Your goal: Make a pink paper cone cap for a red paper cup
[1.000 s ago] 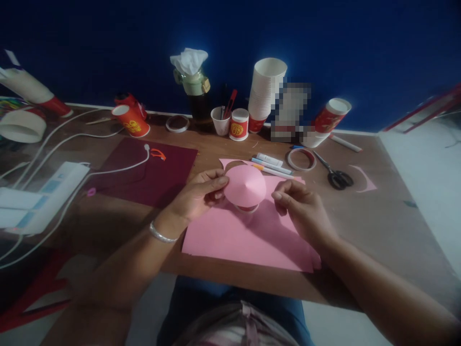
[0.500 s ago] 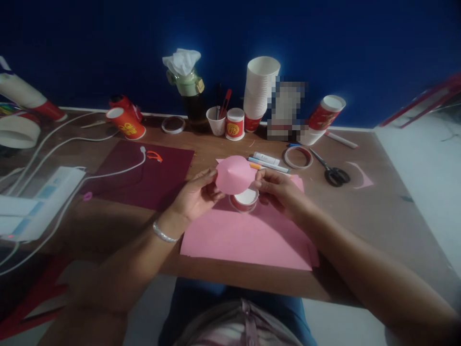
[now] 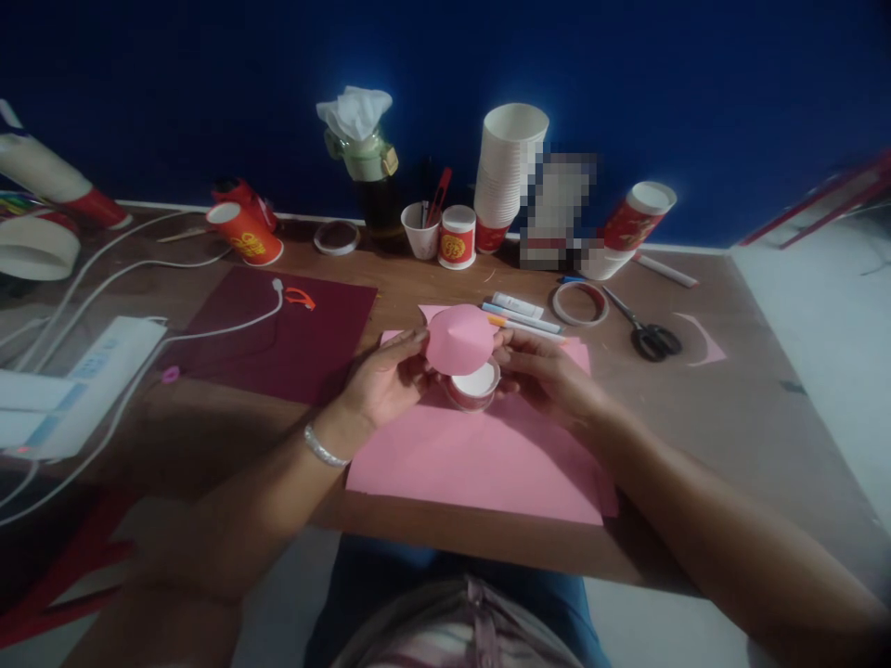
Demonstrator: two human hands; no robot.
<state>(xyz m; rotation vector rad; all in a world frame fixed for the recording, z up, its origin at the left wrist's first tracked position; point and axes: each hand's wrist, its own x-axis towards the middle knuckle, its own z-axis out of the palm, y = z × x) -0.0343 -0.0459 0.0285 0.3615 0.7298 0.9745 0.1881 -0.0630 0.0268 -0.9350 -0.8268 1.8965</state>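
A shallow pink paper cone [image 3: 459, 340] is held between my two hands, its tip facing up toward me. My left hand [image 3: 390, 376] pinches its left edge, thumb on top and fingers underneath. At the right edge, the thumb and fingers of my right hand [image 3: 539, 366] close on the paper. Just below the cone stands a roll of tape [image 3: 471, 401] with a white round top [image 3: 477, 378] inside it, partly covered by the cone. Both rest over pink paper sheets [image 3: 473, 464] on the table.
Markers [image 3: 525, 320], a tape roll [image 3: 579, 303] and black-handled scissors [image 3: 654, 341] lie beyond my right hand. Paper cups [image 3: 511, 162] and a bottle [image 3: 366, 176] line the wall. A dark red sheet [image 3: 278, 343], white cables and a power strip [image 3: 83, 390] are at left.
The cone has shifted slightly right and tilts a little differently. My left hand has moved right with it, and more of the white round top shows below.
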